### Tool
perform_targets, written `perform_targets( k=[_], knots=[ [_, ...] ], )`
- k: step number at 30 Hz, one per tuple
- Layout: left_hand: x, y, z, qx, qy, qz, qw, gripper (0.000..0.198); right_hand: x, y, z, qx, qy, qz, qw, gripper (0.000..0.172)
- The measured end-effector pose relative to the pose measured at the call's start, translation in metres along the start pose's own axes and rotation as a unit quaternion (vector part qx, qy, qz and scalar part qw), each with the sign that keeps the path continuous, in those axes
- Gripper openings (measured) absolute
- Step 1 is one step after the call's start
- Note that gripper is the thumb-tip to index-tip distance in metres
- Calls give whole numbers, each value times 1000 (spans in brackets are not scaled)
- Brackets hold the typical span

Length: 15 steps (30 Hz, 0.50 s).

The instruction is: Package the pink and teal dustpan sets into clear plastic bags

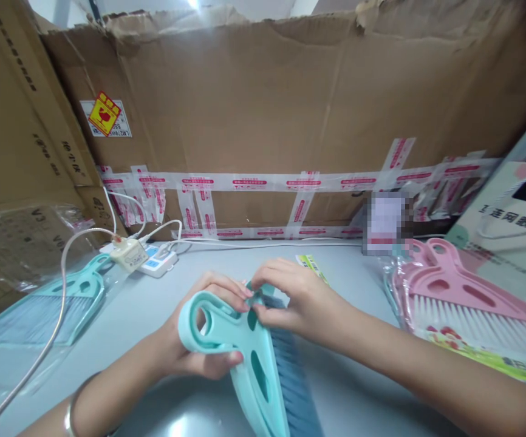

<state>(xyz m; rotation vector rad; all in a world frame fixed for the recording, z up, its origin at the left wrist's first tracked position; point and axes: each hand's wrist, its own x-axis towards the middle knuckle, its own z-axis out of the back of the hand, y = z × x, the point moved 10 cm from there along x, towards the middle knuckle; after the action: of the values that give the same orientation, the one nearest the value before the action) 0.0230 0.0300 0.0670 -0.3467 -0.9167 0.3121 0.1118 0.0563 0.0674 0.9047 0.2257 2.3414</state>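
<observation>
A teal dustpan with a blue-bristled brush lies tilted in front of me over the grey table. My left hand is closed round its looped handle, thumb under the rim. My right hand pinches the upper part of the set where brush and pan meet, fingertips pressed together against my left fingers. A green and yellow card shows just behind my right hand.
Another teal brush set in clear wrap lies at the left, a pink one in wrap at the right. A white power strip with plugs and cables sits behind. Taped cardboard walls enclose the table.
</observation>
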Motion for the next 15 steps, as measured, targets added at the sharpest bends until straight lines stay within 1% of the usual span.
perform_targets(
  k=[3,7,9,11,12,13,15],
  knots=[
    [2,0,0,18,7,6,1000,35,0,1,4,-13,4,-9,1000,7],
    [6,0,-1,17,7,13,1000,34,1,4,4,-21,63,-22,998,14],
    [6,0,-4,4,13,19,1000,34,1,4,2,0,98,-30,995,14],
    [5,2,-6,-21,17,29,999,34,0,-1,-3,60,143,-49,987,14],
    [5,2,-7,-35,17,34,999,35,-1,-5,-7,103,170,-63,978,16],
    [4,2,-7,-50,16,39,998,35,-2,-8,-12,155,197,-77,965,18],
    [3,3,-8,-77,14,47,996,35,-6,-12,-22,267,245,-103,926,21]
  ],
)
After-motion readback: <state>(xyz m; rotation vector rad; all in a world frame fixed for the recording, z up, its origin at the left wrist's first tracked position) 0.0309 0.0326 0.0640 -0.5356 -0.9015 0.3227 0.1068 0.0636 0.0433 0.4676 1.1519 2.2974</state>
